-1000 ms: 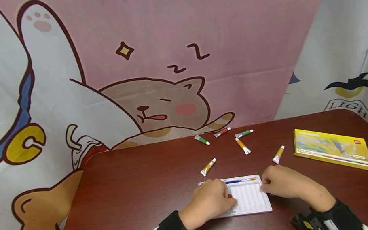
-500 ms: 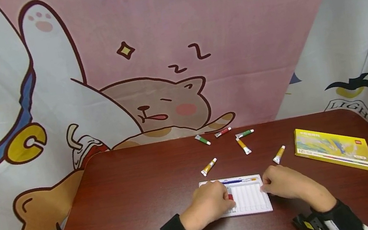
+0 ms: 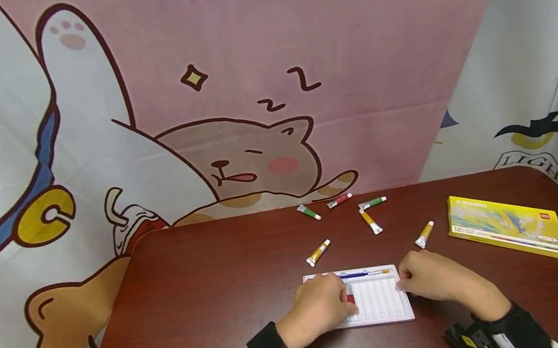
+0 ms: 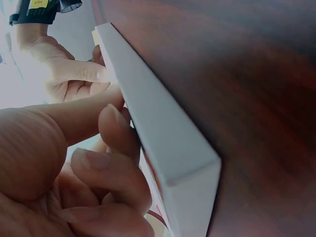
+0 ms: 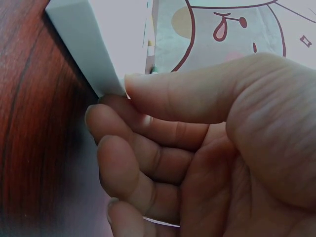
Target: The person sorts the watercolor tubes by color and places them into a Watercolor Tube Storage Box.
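Note:
A white plastic tray (image 3: pixel 379 317) with narrow slots lies on the table in the head view, a blue-handled paintbrush (image 3: pixel 364 274) along its far side. My left hand (image 3: pixel 318 307) is over the tray's left part, fingers curled, pinching a red-banded paint tube (image 3: pixel 350 299) at the slots; most of that tube is hidden beneath the hand. With thumb and forefinger, my right hand (image 3: pixel 431 274) pinches the tray's right edge. The right wrist view shows this thumb (image 5: pixel 173 96) on the rim of the white tray (image 5: pixel 81 42).
Beyond the tray lie loose paint tubes: yellow ones (image 3: pixel 318 253), green ones (image 3: pixel 372 203) and a red one (image 3: pixel 340 201). A flat yellow paint box (image 3: pixel 507 227) rests at the right of the brown table (image 3: pixel 209 286). A printed cloth (image 3: pixel 360 60) hangs behind.
The left thumb has drawn back slightly, so more of the red-banded paint tube shows. My right hand keeps its grip on the tray's edge.

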The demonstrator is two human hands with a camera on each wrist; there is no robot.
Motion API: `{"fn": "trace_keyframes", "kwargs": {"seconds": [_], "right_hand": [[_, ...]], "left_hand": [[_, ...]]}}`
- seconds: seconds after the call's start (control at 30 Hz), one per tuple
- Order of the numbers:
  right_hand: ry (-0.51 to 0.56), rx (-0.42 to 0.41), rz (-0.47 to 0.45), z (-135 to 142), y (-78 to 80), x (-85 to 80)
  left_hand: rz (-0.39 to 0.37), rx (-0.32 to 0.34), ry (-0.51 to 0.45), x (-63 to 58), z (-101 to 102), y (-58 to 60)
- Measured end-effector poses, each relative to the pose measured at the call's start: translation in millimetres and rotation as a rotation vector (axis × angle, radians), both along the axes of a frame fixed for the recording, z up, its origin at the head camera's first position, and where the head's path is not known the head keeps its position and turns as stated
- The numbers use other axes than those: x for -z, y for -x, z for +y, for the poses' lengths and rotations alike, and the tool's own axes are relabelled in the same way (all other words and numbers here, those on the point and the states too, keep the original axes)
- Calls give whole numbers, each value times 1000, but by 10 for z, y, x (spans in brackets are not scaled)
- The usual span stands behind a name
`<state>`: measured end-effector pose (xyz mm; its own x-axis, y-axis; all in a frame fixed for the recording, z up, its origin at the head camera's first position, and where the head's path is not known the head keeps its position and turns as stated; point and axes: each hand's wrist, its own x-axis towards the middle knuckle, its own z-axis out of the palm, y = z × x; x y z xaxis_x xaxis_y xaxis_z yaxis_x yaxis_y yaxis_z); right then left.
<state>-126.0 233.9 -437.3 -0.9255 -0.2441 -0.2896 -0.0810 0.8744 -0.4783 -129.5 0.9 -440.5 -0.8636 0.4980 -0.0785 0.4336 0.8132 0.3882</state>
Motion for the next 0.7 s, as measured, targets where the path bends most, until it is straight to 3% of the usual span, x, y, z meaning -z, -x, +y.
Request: {"fn": "trace_keyframes", "kwargs": {"seconds": [0.17, 0.33, 0.5, 0.7], "right_hand": [[5, -5, -1, -7, 0, -1], [5, -5, -4, -15, 5, -12], [-4, 5, -15, -19, 10, -17], [-20, 13, -24, -18, 12, -14]], "left_hand": [[3, -15, -96, 9, -88, 8], [-17, -88, -179, -124, -270, 60], [-14, -178, -141, -194, -472, 119], [-42, -179, -80, -132, -604, 117]]}}
